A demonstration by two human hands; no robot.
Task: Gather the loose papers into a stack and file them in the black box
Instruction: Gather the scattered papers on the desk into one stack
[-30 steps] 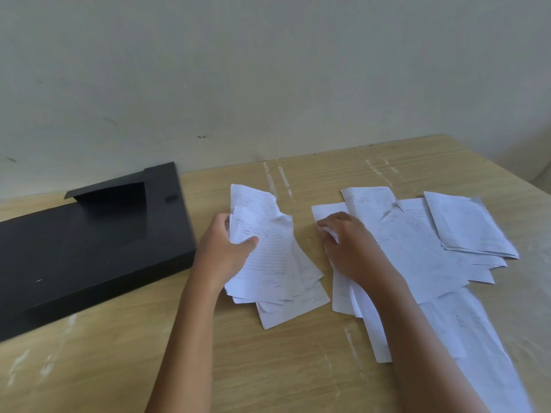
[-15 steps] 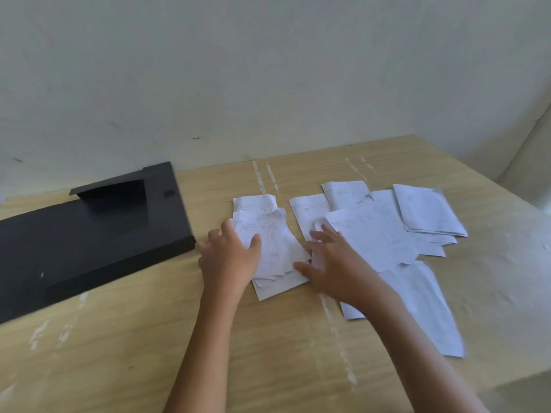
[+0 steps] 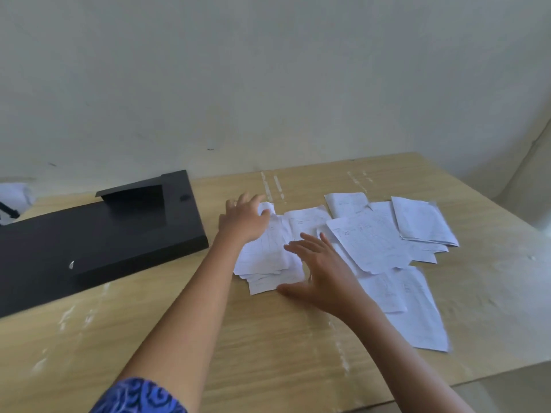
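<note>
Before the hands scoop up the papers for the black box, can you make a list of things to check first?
1. Left hand on the small pile: ok, it rests on the pile's far end, fingers spread.
2. Right hand ready to help: ok, it is open with fingers spread at the pile's near right corner.
3. Pile neat and square: not ok, sheet edges stick out at the near end.
4. All papers gathered: not ok, the loose sheets to the right lie spread and overlapping.
5. Black box close by: ok, it sits left of the pile on the table.
6. Box open for filing: cannot tell.
</note>
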